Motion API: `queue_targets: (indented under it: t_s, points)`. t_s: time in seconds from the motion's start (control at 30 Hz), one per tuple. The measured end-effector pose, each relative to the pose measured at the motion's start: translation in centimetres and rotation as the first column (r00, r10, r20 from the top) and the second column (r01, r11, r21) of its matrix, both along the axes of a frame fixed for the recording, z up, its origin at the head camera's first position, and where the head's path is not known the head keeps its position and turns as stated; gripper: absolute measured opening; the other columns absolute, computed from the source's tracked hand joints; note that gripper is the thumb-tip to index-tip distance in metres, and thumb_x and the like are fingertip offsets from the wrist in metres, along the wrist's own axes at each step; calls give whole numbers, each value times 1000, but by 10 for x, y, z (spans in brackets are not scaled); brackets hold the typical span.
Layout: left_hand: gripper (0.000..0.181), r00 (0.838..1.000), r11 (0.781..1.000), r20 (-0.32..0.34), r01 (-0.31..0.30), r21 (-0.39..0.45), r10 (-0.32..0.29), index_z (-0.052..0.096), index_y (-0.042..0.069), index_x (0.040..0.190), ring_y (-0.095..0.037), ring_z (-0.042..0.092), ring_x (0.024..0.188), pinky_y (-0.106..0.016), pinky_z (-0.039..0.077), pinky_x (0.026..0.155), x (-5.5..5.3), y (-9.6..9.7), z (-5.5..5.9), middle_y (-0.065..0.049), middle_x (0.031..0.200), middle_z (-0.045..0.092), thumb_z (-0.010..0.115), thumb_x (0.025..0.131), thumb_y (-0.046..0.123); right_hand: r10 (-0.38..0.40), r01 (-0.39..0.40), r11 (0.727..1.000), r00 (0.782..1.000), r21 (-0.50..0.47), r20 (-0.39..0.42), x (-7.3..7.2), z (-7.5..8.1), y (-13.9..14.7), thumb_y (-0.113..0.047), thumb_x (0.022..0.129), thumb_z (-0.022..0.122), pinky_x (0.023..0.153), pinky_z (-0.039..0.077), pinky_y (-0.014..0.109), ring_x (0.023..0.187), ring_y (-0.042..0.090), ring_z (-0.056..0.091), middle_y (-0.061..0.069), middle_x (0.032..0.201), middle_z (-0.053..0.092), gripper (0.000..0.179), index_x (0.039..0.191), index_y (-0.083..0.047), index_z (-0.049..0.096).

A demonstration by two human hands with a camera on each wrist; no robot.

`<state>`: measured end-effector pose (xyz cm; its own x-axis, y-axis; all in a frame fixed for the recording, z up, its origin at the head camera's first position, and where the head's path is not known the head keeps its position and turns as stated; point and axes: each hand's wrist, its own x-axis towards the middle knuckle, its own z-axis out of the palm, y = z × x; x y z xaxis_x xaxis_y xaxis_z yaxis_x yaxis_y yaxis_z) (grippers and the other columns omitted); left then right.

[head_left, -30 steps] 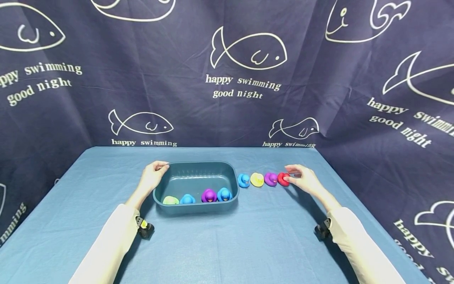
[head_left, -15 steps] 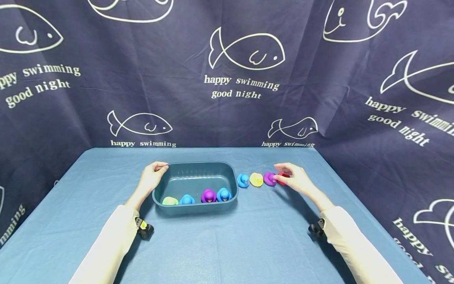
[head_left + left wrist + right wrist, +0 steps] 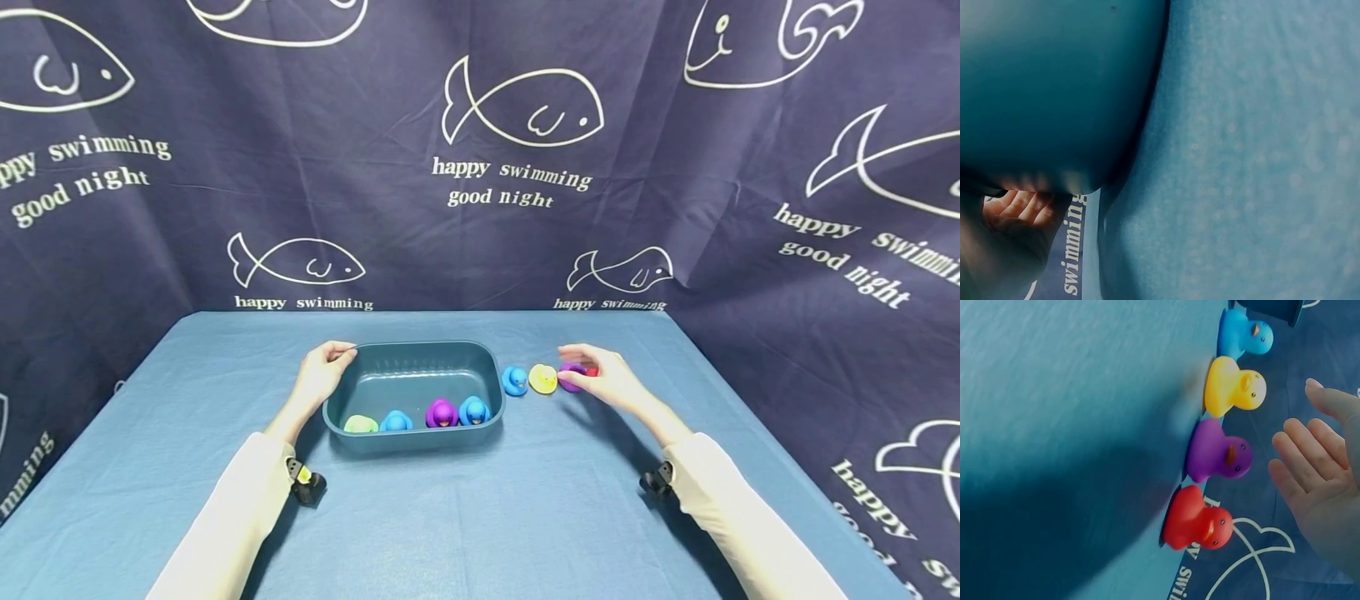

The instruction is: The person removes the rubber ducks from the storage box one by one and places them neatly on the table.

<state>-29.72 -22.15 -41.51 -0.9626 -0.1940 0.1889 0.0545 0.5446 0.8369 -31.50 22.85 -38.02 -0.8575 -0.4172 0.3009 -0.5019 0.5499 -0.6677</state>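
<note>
Purple duck (image 3: 572,377) third in a row of four on the tabletop (image 3: 465,508), right of the tub (image 3: 414,437): blue duck (image 3: 514,381), yellow duck (image 3: 543,379), purple, then red duck (image 3: 1197,520) at the far end. Right hand (image 3: 606,379) hovering over the purple and red ones, fingers relaxed and spread, holding nothing, as seen from the right wrist view. Mostly hides the red one from the head view.

Left hand (image 3: 321,372) curled over the tub's far left corner, gripping the rim. Four more ducks lined up along the tub's near wall: green, blue, purple, blue.

Writing only on the dark curtain (image 3: 150,208) behind: "happy swimming good night" repeated under white fish outlines. No labels readable on the ducks or tub.

Compared with a second ago: right hand shifted left along the row, from beside the red duck's outer end to above the purple one. Red duck fully visible then, nearly covered now. Left hand and tub same spot, ducks not moved.
</note>
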Motion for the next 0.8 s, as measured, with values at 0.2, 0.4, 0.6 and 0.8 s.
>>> queue_targets:
  t_s: [0.2, 0.4, 0.6, 0.8]
  points:
    - [28, 1000, 1000, 6, -1, 9, 1, 63, -1, 113, -20, 58, 89, -26, 42, 76, 0, 1, 0, -21, 105, 67, 55, 94, 18, 25, -25, 1000, 1000, -1, -13, 3, 3, -11, -10, 83, 70, 89, 47, 49, 104, 38, 62, 21, 114, 65, 40, 120, 1, 59]
    - [27, 1000, 1000, 6, 4, 12, -4, 63, -1, 112, -18, 58, 87, -26, 42, 74, 1, 1, 2, -21, 103, 67, 55, 94, 18, 42, -41, 999, 999, 10, -26, 7, 5, -19, -12, 83, 70, 87, 48, 48, 101, 37, 62, 19, 115, 65, 39, 120, -1, 60]
    - [27, 1000, 1000, 6, 7, 10, -7, 63, -1, 112, -19, 59, 88, -25, 42, 74, 1, 1, 2, -21, 103, 67, 55, 94, 18, 69, -67, 997, 995, 43, -70, 9, 8, -26, -15, 82, 71, 88, 49, 46, 106, 31, 62, 15, 117, 65, 40, 120, -3, 61]
    - [27, 1000, 1000, -1, 8, 14, -8, 63, -1, 112, -17, 58, 86, -25, 42, 74, 1, 0, 1, -21, 104, 67, 55, 94, 17, 87, -83, 995, 994, 58, -71, 13, 10, -37, -18, 82, 72, 90, 47, 44, 108, 27, 61, 13, 118, 65, 42, 120, -4, 61]
